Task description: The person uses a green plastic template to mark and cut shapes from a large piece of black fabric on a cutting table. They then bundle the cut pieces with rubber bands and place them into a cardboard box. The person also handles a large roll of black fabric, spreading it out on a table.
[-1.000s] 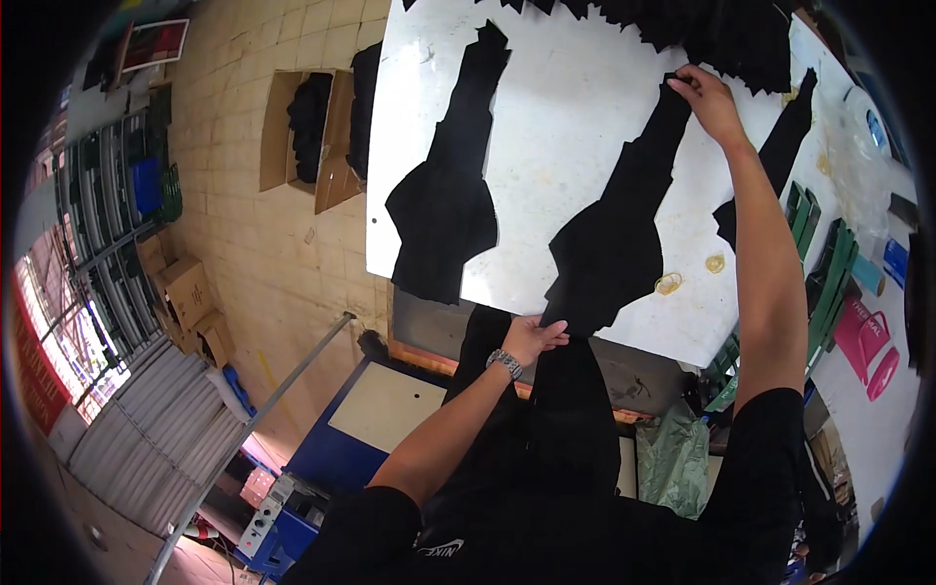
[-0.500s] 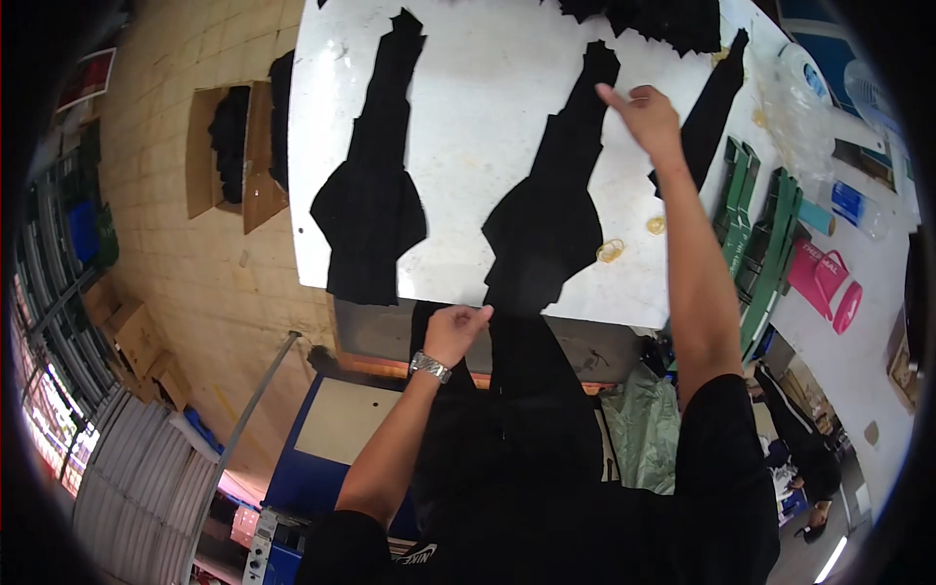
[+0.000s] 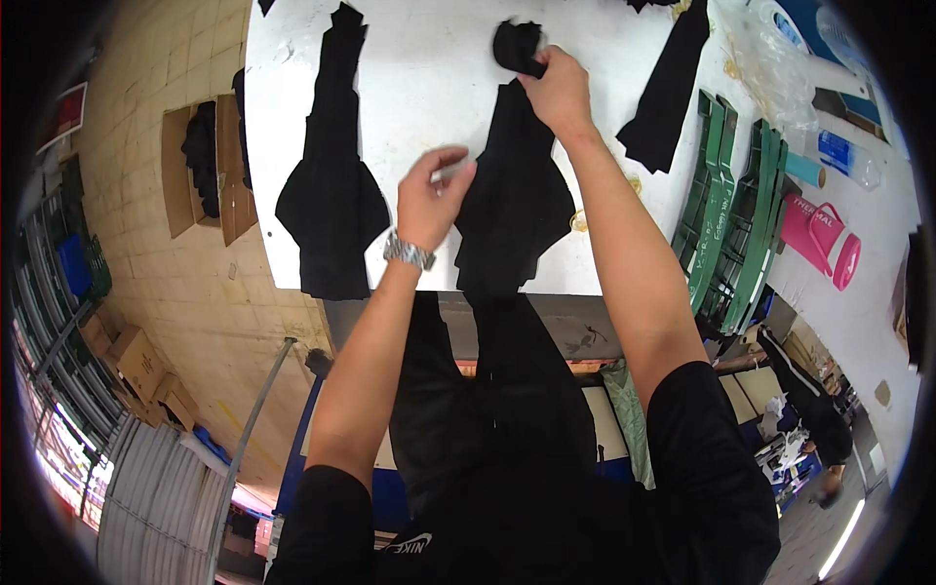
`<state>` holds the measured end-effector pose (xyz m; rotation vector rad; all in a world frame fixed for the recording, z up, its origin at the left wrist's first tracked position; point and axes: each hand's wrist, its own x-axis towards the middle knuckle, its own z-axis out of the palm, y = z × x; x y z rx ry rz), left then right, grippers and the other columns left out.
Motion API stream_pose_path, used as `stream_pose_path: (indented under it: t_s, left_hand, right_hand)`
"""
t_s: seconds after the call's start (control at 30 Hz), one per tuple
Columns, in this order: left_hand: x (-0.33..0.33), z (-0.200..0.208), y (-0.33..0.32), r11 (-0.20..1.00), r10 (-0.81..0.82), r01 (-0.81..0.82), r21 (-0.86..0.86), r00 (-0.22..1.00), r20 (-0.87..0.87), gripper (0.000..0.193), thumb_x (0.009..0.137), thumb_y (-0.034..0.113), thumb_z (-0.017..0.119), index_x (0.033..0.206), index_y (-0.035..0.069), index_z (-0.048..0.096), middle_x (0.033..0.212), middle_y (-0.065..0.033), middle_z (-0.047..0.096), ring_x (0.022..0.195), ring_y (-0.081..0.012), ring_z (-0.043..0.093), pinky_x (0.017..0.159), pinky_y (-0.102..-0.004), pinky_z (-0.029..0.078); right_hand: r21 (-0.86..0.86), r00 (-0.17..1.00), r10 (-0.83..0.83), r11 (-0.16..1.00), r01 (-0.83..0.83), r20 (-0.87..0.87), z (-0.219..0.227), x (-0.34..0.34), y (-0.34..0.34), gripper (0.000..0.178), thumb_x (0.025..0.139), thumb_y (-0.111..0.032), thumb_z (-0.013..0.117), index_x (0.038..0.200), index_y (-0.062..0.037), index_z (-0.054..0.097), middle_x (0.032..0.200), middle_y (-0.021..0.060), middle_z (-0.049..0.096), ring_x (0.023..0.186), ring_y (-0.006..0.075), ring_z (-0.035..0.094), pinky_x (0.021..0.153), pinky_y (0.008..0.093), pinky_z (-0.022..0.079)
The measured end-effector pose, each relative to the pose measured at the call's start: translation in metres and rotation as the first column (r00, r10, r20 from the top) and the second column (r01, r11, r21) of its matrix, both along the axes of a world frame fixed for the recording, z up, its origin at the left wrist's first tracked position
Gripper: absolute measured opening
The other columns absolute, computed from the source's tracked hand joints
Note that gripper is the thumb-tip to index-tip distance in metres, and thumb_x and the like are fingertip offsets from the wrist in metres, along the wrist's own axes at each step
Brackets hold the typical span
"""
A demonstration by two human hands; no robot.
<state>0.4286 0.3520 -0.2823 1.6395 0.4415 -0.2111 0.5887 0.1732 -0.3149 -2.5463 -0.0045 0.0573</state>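
Note:
My right hand (image 3: 561, 93) is closed on the far, narrow end of a long black fabric piece (image 3: 514, 200), where a rolled-over flap (image 3: 517, 47) stands up from the table. Its wide near part lies flat and reaches the table's front edge. Just left of this piece, my left hand (image 3: 434, 200) hovers over the table with fingers curled and the thumb apart; a pale patch shows between them. A similar black fabric piece (image 3: 331, 185) lies flat further left. To the right rests a narrower black piece (image 3: 665, 93).
Green metal brackets (image 3: 746, 224) line the right side of the white table (image 3: 419, 58), beside a pink bag (image 3: 819, 234) and a plastic bottle (image 3: 846, 158). An open carton (image 3: 234, 185) holding dark cloth stands on the floor at left. Another person (image 3: 824, 414) is at lower right.
My right hand has taken hold of the fabric's far end and turned it over. My left hand has left the front edge and moved further over the table. The view has shifted.

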Motion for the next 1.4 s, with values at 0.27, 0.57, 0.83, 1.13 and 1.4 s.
stream_pose_path:
  t_s: [0.27, 0.57, 0.83, 1.13, 1.4]
  left_hand:
    - [0.051, 0.001, -0.001, 0.93, -0.3, 0.306, -0.201, 0.952, 0.061, 0.058, 0.078, 0.023, 0.087, 0.125, 0.002, 0.061, 0.118, -0.0116, 0.068, 0.109, -0.019, 0.065, 0.096, -0.0364, 0.052]
    - [-0.004, 0.019, -0.006, 0.702, -0.699, 0.626, -0.34, 0.698, -0.158, 0.067, 0.077, 0.039, 0.086, 0.126, 0.0, 0.062, 0.115, -0.0129, 0.071, 0.104, -0.0186, 0.066, 0.094, -0.0324, 0.051]
    - [-0.024, -0.017, -0.024, 0.797, -0.509, 0.604, 0.007, 0.678, -0.53, 0.06, 0.084, 0.049, 0.076, 0.114, -0.002, 0.067, 0.102, -0.0185, 0.073, 0.087, -0.0305, 0.072, 0.076, -0.0368, 0.056]
    - [0.011, 0.007, -0.042, 0.938, -0.331, 0.293, -0.185, 0.916, -0.227, 0.039, 0.095, 0.033, 0.068, 0.12, 0.002, 0.064, 0.109, -0.0138, 0.071, 0.095, -0.0216, 0.072, 0.079, -0.0319, 0.059]
    - [0.05, -0.01, -0.026, 0.76, -0.42, -0.001, -0.65, 0.763, -0.492, 0.104, 0.086, 0.085, 0.025, 0.136, -0.003, 0.05, 0.125, -0.0283, 0.062, 0.116, -0.0365, 0.065, 0.097, -0.0464, 0.054]
  right_hand:
    - [0.813, 0.893, 0.321, 0.577, 0.08, -0.315, 0.119, -0.021, -0.007, 0.051, 0.079, 0.004, 0.072, 0.127, 0.0014, 0.053, 0.105, 0.0083, 0.067, 0.092, 0.0146, 0.065, 0.084, 0.0291, 0.053]
    - [0.815, 0.96, 0.267, 0.572, -0.09, -0.081, 0.182, 0.003, -0.02, 0.066, 0.079, 0.009, 0.068, 0.14, 0.0054, 0.043, 0.115, 0.008, 0.064, 0.098, 0.0132, 0.062, 0.086, 0.0275, 0.052]
    - [0.511, 0.966, -0.048, 0.841, 0.175, -0.252, 0.058, 0.053, -0.027, 0.088, 0.072, 0.003, 0.073, 0.149, 0.0058, 0.03, 0.112, 0.0213, 0.061, 0.092, 0.0236, 0.062, 0.082, 0.0325, 0.053]
    - [0.698, 0.996, -0.061, 0.71, 0.089, -0.065, 0.055, 0.051, -0.009, 0.096, 0.074, 0.003, 0.072, 0.153, 0.0033, 0.017, 0.107, 0.0209, 0.065, 0.092, 0.0244, 0.065, 0.08, 0.0324, 0.055]
    - [0.888, 0.987, 0.101, 0.455, 0.065, -0.124, 0.14, -0.027, -0.012, 0.082, 0.08, -0.007, 0.076, 0.147, 0.0026, 0.03, 0.117, 0.0226, 0.062, 0.104, 0.026, 0.064, 0.086, 0.0344, 0.054]
